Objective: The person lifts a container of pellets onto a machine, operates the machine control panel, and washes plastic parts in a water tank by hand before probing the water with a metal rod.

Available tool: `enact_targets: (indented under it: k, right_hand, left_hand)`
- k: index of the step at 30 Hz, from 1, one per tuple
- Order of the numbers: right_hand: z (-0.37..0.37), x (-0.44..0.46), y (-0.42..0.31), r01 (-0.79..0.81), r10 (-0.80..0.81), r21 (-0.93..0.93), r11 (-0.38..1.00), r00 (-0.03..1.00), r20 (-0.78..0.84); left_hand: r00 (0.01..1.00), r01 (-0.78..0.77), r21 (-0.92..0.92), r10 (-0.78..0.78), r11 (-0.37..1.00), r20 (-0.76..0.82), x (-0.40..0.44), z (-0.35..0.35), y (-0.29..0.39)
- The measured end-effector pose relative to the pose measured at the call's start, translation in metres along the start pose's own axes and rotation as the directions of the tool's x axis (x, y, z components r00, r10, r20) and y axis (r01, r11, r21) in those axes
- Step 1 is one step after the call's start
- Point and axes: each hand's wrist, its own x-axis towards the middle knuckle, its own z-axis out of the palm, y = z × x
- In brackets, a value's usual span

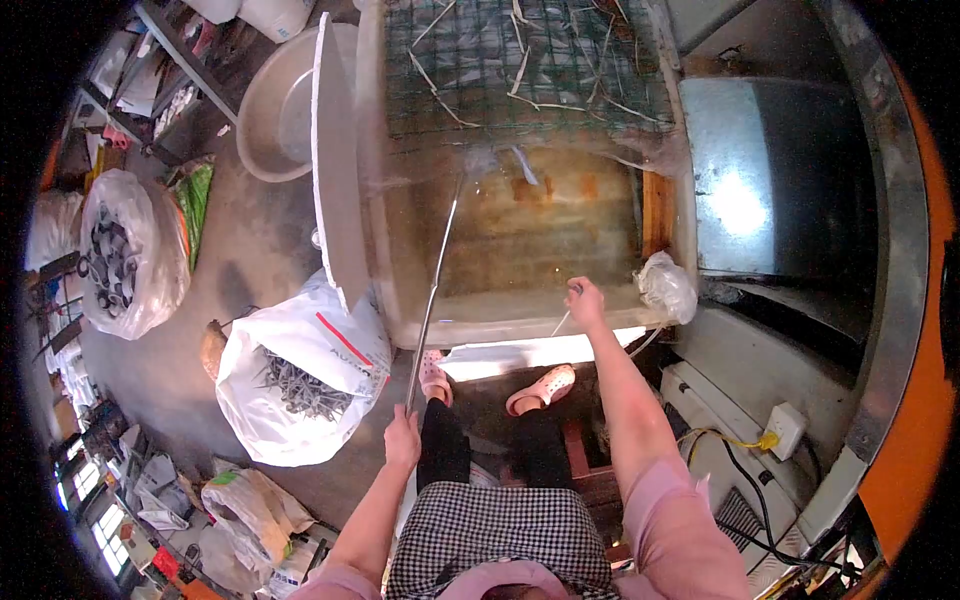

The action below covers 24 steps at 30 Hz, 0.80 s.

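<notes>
My left hand [402, 438] is closed around the lower end of a long thin metal rod [436, 268]. The rod slants up and away over a large tub [400, 333] of brownish water. Near its far end a pale bluish strip [524, 165] shows in the water. My right hand [588, 302] is closed above the tub's near rim, toward the right. A small dark bit shows at its fingers, and a thin pale strip [562, 322] hangs below; what it grips is unclear. Green netting [530, 60] with pale strands covers the tub's far part.
A white board [335, 160] stands along the tub's left side. Left of it are a white sack [270, 430] of dark pieces, a clear bag [150, 240] of grey pieces and a round basin [262, 110]. A knotted plastic bag [667, 287] sits at the right corner; a power adapter [787, 428] lies lower right.
</notes>
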Motion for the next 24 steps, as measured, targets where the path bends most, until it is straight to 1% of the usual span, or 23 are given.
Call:
enact_targets:
  k: [1,3,4,6,7,9,10,11,12,13,15,16,17,18,19,21,22,24]
  right_hand:
    - [0.0,0.001,0.004,-0.003,0.003,0.001,1.0,1.0,0.0]
    - [0.002,0.005,0.012,0.003,-0.004,0.114,0.993,1.0,0.012]
    - [0.001,0.004,0.011,0.003,-0.004,0.118,0.993,1.0,0.011]
    - [-0.003,0.005,0.007,-0.138,0.12,0.266,0.954,0.989,0.082]
    - [0.001,0.008,0.013,-0.136,0.119,0.268,0.954,0.99,0.081]
    - [0.012,0.017,0.032,0.053,-0.039,0.221,0.974,0.997,-0.07]
    - [0.009,0.015,0.027,0.054,-0.039,0.22,0.974,0.997,-0.07]
    - [0.004,0.013,0.021,0.016,-0.006,0.205,0.979,0.999,-0.048]
    - [-0.002,0.012,0.014,-0.023,0.029,0.188,0.982,0.999,-0.029]
    - [-0.002,0.012,0.016,-0.026,0.032,0.185,0.982,0.999,-0.03]
    - [0.0,0.013,0.023,0.061,-0.05,0.201,0.978,0.997,-0.062]
    - [-0.003,0.013,0.023,0.058,-0.048,0.195,0.979,0.997,-0.059]
    - [-0.008,0.013,0.02,0.028,-0.019,0.198,0.98,0.999,-0.046]
    - [-0.011,0.01,0.016,-0.004,0.011,0.202,0.979,0.999,-0.033]
    - [-0.013,0.01,0.017,-0.005,0.012,0.203,0.979,0.999,-0.032]
    - [-0.015,0.013,0.019,-0.086,0.085,0.337,0.938,0.996,0.018]
    - [-0.018,0.012,0.016,-0.086,0.085,0.34,0.936,0.996,0.018]
    - [-0.023,0.009,0.009,-0.061,0.059,0.298,0.953,0.998,0.014]
  left_hand:
    - [1.0,0.021,0.02,-0.021,1.0,0.004,-0.004,-0.002,0.002]
    - [1.0,0.013,0.014,-0.013,1.0,0.026,-0.006,0.0,0.002]
    - [0.999,0.005,0.003,-0.005,1.0,0.046,-0.006,0.0,0.003]
    - [0.999,-0.023,0.001,0.023,1.0,0.038,0.01,0.009,0.013]
    - [0.998,-0.05,-0.003,0.05,0.999,0.031,0.023,0.015,0.017]
    - [0.998,-0.065,-0.006,0.065,0.998,0.006,0.05,0.031,0.021]
    - [0.994,-0.104,-0.1,0.105,0.989,0.005,0.061,0.036,0.027]
    - [0.989,-0.143,-0.196,0.146,0.97,0.001,0.073,0.043,0.031]
    - [0.989,-0.144,-0.199,0.148,0.969,0.002,0.088,0.054,0.031]
    - [0.986,-0.168,-0.187,0.162,0.968,-0.046,0.103,0.067,0.028]
    - [0.98,-0.189,-0.174,0.175,0.966,-0.091,0.123,0.071,0.041]
    - [0.979,-0.185,-0.141,0.171,0.973,-0.106,0.128,0.065,0.057]
    - [0.978,-0.182,-0.105,0.169,0.978,-0.124,0.128,0.059,0.068]
    - [0.968,-0.224,-0.091,0.21,0.97,-0.137,0.12,0.052,0.07]
    - [0.968,-0.222,-0.09,0.209,0.971,-0.136,0.107,0.043,0.068]
    - [0.99,-0.141,-0.268,0.133,0.953,-0.045,0.078,0.031,0.057]
    - [0.99,-0.142,-0.264,0.134,0.954,-0.046,0.067,0.031,0.048]
    - [0.981,-0.187,-0.096,0.182,0.978,-0.064,0.053,0.031,0.034]
